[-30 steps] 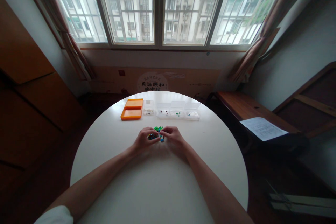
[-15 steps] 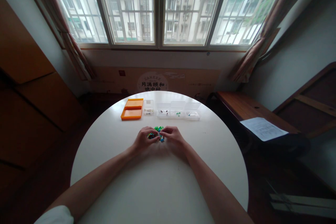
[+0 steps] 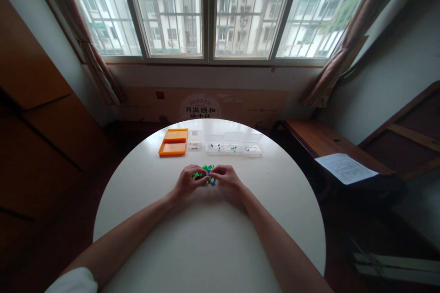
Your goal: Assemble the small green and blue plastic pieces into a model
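A small heap of green, blue, yellow and dark toy bricks lies on the white round table. My left hand is over its left side, thumb and fingers drawn together in a pinch. From the right, my right hand meets it, fingertips pinched too. The fingertips of both hands nearly touch above the heap. Whatever small piece is between them is too tiny to make out, and the hands hide part of the heap.
Behind the heap stand an open orange case, a small clear box with little parts, and a row of clear lidded compartments holding brown, green and blue bits. A wooden bench with a paper sheet stands at the right.
Both hands stay almost in place over the heap. The left fingers have shifted slightly, and more yellow and green bricks show beside them.
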The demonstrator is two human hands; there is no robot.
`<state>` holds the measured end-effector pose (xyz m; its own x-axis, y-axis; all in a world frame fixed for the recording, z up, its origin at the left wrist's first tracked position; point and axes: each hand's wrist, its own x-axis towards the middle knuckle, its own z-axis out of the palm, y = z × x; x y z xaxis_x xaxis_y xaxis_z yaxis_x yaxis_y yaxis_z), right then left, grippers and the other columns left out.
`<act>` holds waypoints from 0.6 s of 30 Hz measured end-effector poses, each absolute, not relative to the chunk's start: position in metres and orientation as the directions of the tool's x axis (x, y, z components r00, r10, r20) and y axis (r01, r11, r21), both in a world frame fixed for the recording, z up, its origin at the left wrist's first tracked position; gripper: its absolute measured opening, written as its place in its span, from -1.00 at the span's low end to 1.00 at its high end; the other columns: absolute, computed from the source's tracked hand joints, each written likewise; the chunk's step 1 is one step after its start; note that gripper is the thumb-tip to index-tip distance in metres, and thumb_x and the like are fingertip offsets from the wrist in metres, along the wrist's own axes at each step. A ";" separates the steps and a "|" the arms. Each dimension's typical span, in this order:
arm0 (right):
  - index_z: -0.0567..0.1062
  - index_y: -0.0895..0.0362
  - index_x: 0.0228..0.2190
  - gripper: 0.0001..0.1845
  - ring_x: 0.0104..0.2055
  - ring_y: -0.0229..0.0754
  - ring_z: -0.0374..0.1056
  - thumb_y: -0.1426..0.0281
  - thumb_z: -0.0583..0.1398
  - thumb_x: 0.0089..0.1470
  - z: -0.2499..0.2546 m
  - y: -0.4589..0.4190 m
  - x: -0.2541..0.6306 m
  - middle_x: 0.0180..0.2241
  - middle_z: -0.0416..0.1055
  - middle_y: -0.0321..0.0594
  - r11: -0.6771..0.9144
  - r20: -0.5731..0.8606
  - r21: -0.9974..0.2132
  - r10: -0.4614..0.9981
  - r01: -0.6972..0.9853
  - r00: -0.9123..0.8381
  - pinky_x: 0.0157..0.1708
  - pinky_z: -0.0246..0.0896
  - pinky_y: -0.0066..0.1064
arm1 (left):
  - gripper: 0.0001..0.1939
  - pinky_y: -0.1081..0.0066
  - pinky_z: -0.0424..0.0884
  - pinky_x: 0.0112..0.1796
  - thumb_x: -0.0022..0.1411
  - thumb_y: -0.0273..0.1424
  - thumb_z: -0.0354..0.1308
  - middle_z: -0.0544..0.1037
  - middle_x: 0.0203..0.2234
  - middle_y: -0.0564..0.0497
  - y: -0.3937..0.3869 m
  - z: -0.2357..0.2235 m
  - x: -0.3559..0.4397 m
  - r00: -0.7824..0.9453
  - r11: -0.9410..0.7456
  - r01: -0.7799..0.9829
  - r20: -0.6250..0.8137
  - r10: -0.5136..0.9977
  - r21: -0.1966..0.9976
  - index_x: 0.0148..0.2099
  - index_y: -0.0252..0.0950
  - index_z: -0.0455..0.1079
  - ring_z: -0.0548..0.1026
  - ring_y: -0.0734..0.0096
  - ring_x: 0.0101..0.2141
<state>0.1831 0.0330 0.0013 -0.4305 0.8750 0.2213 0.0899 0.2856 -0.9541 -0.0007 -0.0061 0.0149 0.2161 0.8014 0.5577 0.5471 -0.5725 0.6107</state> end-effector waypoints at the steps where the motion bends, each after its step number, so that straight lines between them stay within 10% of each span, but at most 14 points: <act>1: 0.54 0.23 -0.50 -0.68 -0.49 -0.25 0.30 0.18 0.28 -0.19 0.002 0.033 0.183 -0.54 0.45 -0.19 0.284 0.220 -0.955 0.874 0.088 -0.433 -0.47 0.14 -0.43 | -0.85 0.39 0.37 -0.29 0.06 -0.30 0.22 0.53 -0.43 -0.03 -0.006 0.015 -0.001 0.215 -0.572 0.549 0.558 0.802 0.610 -0.36 -0.29 0.48 0.46 0.38 -0.37; 18: 0.54 0.22 -0.50 -0.68 -0.50 -0.26 0.29 0.18 0.28 -0.18 0.004 0.032 0.183 -0.54 0.45 -0.20 0.277 0.210 -0.956 0.875 0.095 -0.437 -0.48 0.13 -0.44 | -0.84 0.39 0.39 -0.31 0.06 -0.30 0.22 0.53 -0.45 -0.04 -0.006 0.014 0.000 0.206 -0.570 0.532 0.558 0.804 0.626 -0.37 -0.30 0.48 0.46 0.38 -0.39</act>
<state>0.1833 0.0319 0.0038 -0.4368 0.8746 0.2104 0.0949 0.2774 -0.9561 -0.0003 -0.0056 0.0143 0.2055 0.8039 0.5581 0.5317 -0.5705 0.6260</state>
